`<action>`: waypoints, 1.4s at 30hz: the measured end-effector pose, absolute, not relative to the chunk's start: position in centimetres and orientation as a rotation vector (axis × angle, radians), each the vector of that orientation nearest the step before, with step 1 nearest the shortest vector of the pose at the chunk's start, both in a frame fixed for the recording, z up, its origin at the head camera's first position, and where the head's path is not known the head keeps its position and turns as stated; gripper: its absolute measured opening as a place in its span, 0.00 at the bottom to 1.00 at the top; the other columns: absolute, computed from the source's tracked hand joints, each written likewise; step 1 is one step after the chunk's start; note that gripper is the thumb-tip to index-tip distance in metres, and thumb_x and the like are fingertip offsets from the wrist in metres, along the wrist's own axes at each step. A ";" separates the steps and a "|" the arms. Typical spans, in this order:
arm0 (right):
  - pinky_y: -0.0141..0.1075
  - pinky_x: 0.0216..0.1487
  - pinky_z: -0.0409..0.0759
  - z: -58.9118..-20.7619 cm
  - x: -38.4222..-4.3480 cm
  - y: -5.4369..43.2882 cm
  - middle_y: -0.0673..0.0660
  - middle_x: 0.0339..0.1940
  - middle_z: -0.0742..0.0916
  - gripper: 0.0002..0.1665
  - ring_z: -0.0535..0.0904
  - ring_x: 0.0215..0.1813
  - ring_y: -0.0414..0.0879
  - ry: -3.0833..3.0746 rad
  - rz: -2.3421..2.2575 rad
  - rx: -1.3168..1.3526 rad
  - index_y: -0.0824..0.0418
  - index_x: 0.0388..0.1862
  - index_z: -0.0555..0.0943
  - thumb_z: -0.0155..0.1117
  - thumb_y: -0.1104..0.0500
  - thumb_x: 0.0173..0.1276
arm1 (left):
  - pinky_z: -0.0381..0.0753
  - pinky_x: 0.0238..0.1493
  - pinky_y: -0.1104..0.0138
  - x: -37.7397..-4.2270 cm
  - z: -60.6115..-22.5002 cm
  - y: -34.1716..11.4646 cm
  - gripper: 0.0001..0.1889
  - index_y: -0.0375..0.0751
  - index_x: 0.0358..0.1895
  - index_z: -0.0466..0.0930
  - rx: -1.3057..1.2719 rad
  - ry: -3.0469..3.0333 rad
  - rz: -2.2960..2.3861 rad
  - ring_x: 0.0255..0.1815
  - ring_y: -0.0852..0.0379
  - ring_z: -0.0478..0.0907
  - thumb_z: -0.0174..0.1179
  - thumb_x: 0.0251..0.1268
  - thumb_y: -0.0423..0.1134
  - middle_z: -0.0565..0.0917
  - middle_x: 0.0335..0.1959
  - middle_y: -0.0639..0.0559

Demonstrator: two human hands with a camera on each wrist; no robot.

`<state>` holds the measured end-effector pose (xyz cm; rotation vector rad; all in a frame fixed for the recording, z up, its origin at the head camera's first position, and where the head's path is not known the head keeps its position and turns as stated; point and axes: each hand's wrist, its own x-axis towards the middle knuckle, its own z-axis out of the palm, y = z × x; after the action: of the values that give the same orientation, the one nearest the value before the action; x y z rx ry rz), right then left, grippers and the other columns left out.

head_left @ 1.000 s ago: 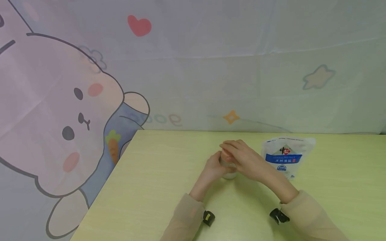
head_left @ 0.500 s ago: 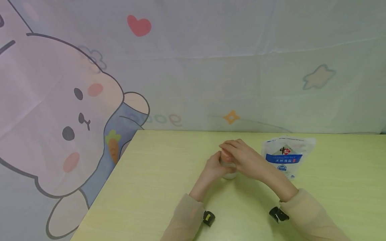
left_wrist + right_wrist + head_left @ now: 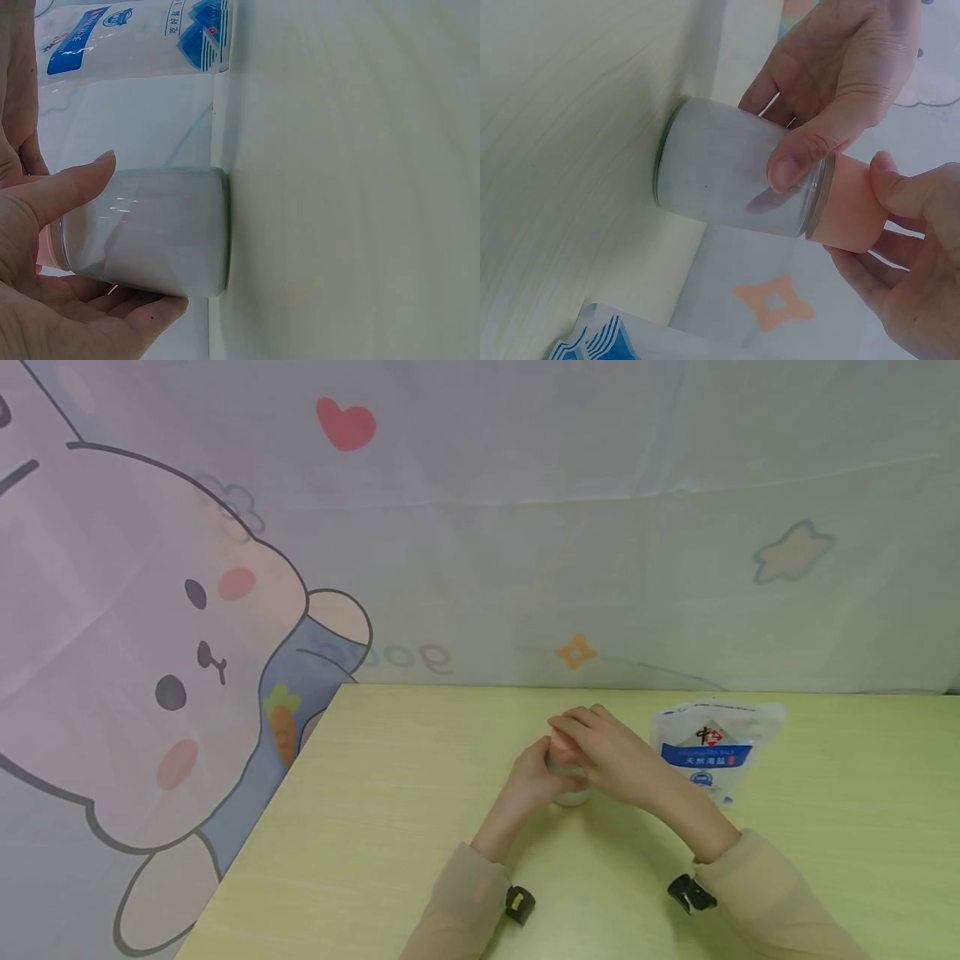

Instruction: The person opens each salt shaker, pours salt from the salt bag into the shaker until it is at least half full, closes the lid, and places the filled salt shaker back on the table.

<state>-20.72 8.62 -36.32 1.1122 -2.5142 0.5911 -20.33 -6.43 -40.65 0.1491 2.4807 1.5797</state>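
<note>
A clear glass jar (image 3: 727,169) filled with white contents stands upright on the table, topped by an orange-pink lid (image 3: 847,202). My left hand (image 3: 532,777) grips the jar's body near its upper part, thumb on one side and fingers on the other, as the left wrist view also shows on the jar (image 3: 157,232). From above, my right hand (image 3: 618,760) holds the lid, its thumb and fingers curled round the rim. The lid sits on the jar's neck. In the head view both hands cover most of the jar.
Just right of my right hand a white and blue bag of sea salt (image 3: 705,752) stands on the pale yellow table (image 3: 375,827). Behind the table's far edge hangs a printed cloth (image 3: 487,568). Black straps (image 3: 693,894) are on both wrists.
</note>
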 end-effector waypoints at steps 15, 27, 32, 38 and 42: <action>0.51 0.61 0.76 -36.3 -20.6 8.6 0.65 0.54 0.82 0.27 0.78 0.55 0.59 -2.549 0.583 1.058 0.71 0.59 0.75 0.64 0.57 0.66 | 0.74 0.63 0.49 -20.5 -40.8 -6.5 0.24 0.39 0.53 0.75 0.169 2.509 1.553 0.63 0.44 0.73 0.70 0.52 0.38 0.80 0.57 0.45; 0.52 0.65 0.73 -35.7 -20.1 9.1 0.63 0.63 0.78 0.24 0.72 0.65 0.58 -2.667 0.694 1.057 0.67 0.64 0.72 0.55 0.58 0.73 | 0.73 0.63 0.49 -20.4 -40.8 -6.4 0.29 0.39 0.59 0.73 0.148 2.517 1.552 0.64 0.44 0.72 0.70 0.51 0.38 0.78 0.61 0.43; 0.52 0.65 0.73 -35.7 -20.2 9.2 0.64 0.63 0.78 0.23 0.72 0.65 0.59 -2.688 0.716 1.054 0.68 0.63 0.73 0.56 0.62 0.71 | 0.72 0.65 0.48 -20.5 -40.8 -6.4 0.30 0.38 0.60 0.72 0.153 2.496 1.566 0.64 0.44 0.72 0.70 0.52 0.38 0.78 0.61 0.43; 0.52 0.64 0.74 -35.7 -20.3 9.1 0.65 0.62 0.78 0.23 0.72 0.64 0.59 -2.698 0.716 1.035 0.69 0.62 0.73 0.57 0.63 0.69 | 0.69 0.67 0.45 -20.2 -40.6 -6.5 0.29 0.39 0.60 0.71 0.158 2.455 1.605 0.65 0.43 0.71 0.70 0.54 0.39 0.78 0.60 0.44; 0.51 0.63 0.75 -35.7 -20.3 9.0 0.65 0.61 0.80 0.23 0.73 0.63 0.59 -2.694 0.693 1.014 0.69 0.61 0.74 0.58 0.62 0.69 | 0.69 0.66 0.46 -20.3 -40.7 -6.4 0.29 0.39 0.59 0.72 0.142 2.471 1.590 0.65 0.44 0.71 0.70 0.53 0.40 0.78 0.60 0.44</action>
<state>-20.31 8.97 -35.73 1.0135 -2.6938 0.6926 -20.26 -6.44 -40.67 0.1421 2.4708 1.5903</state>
